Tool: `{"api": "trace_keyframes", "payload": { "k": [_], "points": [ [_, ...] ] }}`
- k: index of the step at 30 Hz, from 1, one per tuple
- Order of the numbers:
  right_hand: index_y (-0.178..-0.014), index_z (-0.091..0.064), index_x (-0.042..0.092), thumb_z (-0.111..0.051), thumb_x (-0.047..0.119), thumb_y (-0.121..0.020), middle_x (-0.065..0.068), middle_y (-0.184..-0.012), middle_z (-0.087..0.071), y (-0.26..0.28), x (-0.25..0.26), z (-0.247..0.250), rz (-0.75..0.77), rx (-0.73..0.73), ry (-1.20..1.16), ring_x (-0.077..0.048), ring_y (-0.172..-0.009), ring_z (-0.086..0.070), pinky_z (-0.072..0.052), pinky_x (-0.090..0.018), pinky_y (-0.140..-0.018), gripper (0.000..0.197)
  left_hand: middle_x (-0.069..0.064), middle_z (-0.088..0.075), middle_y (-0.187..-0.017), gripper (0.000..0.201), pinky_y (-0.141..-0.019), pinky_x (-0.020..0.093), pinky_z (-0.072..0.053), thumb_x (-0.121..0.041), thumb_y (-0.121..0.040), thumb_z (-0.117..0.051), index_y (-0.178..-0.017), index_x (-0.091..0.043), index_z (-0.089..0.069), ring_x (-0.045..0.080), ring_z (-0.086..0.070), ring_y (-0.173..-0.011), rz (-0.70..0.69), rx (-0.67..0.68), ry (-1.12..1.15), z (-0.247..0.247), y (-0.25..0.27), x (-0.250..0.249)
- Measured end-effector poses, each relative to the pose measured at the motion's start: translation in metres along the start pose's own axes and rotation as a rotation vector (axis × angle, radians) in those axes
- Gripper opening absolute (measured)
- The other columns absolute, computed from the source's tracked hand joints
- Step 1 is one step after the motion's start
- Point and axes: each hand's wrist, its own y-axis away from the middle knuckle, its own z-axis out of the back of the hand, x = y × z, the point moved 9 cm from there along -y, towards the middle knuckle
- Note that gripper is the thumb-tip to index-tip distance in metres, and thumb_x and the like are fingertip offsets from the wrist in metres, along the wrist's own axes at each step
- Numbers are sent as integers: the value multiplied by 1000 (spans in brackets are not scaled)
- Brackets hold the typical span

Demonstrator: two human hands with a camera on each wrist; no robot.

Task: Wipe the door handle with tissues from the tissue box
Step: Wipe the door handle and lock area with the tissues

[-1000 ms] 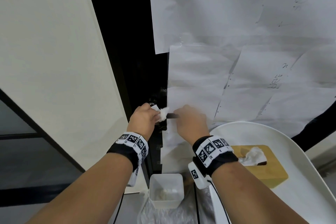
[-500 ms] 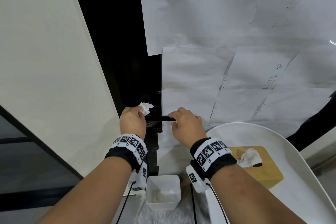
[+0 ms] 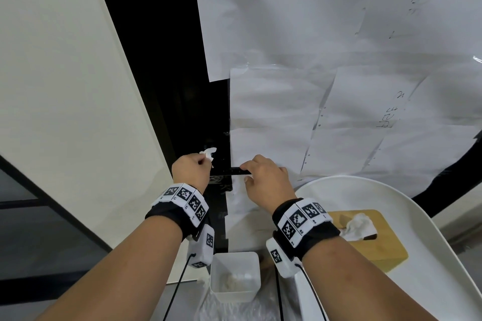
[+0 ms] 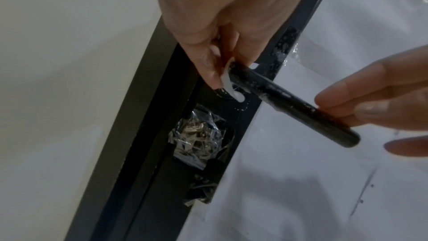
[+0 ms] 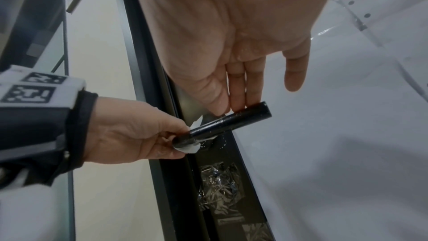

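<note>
A black bar door handle point(image 3: 234, 171) point(image 4: 289, 105) point(image 5: 227, 122) sticks out from the dark door frame. My left hand point(image 3: 200, 164) point(image 4: 215, 65) point(image 5: 162, 135) pinches a crumpled white tissue point(image 3: 208, 152) point(image 4: 229, 83) point(image 5: 187, 147) round the handle's pivot end. The handle's free end is pinched between the fingers and thumb of my right hand point(image 3: 246, 173) point(image 4: 361, 105) point(image 5: 222, 109), little finger held apart. A wooden tissue box point(image 3: 365, 240) with a tissue poking out lies behind my right wrist.
The box rests on a white round tray point(image 3: 430, 229) at the lower right. A white bin point(image 3: 234, 276) with used tissue stands below my hands. White paper sheets point(image 3: 326, 112) cover the door. Crumpled clear tape point(image 4: 197, 135) clings to the frame under the handle.
My left hand has slid the tissue leftward along the handle, from beside the right hand to the pivot end. The right hand keeps its hold on the free end.
</note>
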Motion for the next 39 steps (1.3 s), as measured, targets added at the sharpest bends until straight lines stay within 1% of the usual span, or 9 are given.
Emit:
{"api": "trace_keyframes", "payload": {
  "k": [4,9,17,21,26,30,34,37,39],
  "points": [
    [-118,-60,25,-50,16,-88,4,-107,-54,-1,1,0,2,-6,4,-19,-104,-51,-38,-40,-87,32,9,-70,-97,22,-73,20,-42,-19,-90,-60,-103,-8,-74,24,-65,-86,-111,4,-85,2,-1,-8],
    [-115,-61,24,-50,15,-88,3,-105,-54,-3,1,0,2,-10,10,-20,-103,-51,-37,-39,-85,31,11,-59,-84,22,-60,27,-44,-16,-92,-55,-90,-3,-73,24,-56,-67,-282,11,-235,-1,-2,-19],
    [-117,-61,24,-50,15,-88,2,-107,-54,-3,2,0,-12,-13,10,-20,-104,-51,-39,-40,-86,32,12,-57,-95,23,-60,30,-46,-9,-95,-48,-101,-3,-69,27,-59,-73,-363,106,-477,-13,-3,-26],
    [-117,-60,24,-50,16,-88,2,-109,-54,-3,3,0,-21,-11,12,-20,-105,-52,-39,-40,-86,32,6,-55,-109,28,-78,35,-52,-4,-91,-55,-113,-15,-69,26,-57,-94,-470,227,-427,-22,-1,-33],
    [-117,-61,25,-49,15,-88,3,-109,-55,-4,0,0,-34,3,-4,-19,-105,-53,-39,-40,-88,32,4,-60,-98,24,-76,21,-43,-3,-91,-53,-102,-14,-72,15,-56,-82,-279,143,-104,9,15,-12],
    [-113,-63,25,-48,17,-89,2,-105,-56,-6,1,0,-37,-14,-11,-21,-102,-53,-40,-40,-86,29,-2,-68,-88,12,-72,25,-50,-13,-91,-56,-95,-21,-64,15,-64,-83,-41,264,82,12,40,27],
    [-113,-65,26,-52,15,-86,1,-108,-55,-1,11,-2,3,-104,-35,-23,-106,-47,-38,-37,-86,31,-4,-66,-82,8,-61,14,-41,-17,-91,-56,-89,-21,-62,10,-60,-74,-30,269,82,19,46,26],
    [-113,-66,23,-55,22,-89,-2,-105,-56,3,26,-7,71,-100,-159,-23,-103,-49,-43,-35,-89,26,-3,-69,-82,8,-67,19,-47,-18,-90,-59,-87,-21,-66,9,-62,-74,-35,281,182,19,49,17],
    [-110,-65,20,-56,28,-90,-3,-103,-57,4,35,-15,79,-12,-244,-20,-100,-53,-46,-33,-88,23,-2,-72,-81,8,-75,33,-55,-19,-87,-64,-81,-23,-69,15,-67,-77,6,312,317,14,51,16]
  ]
}}
